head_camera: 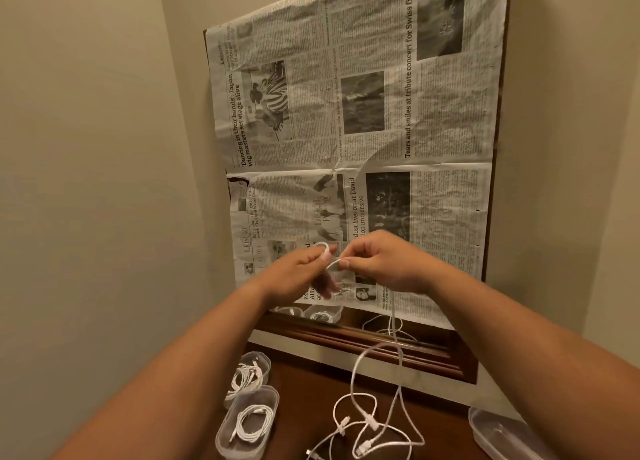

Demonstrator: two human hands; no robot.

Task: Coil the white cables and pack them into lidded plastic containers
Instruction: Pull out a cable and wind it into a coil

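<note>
both sets of fingers pinching one white cable, held up in front of the newspaper
left fingers curl with a cable loop over the tip, right fingers pinch the same strand just beside them. left hand and right hand almost touch. the rest hangs from the right hand to the counter and joins the loose tangle. two containers at left each hold a coil.
</note>
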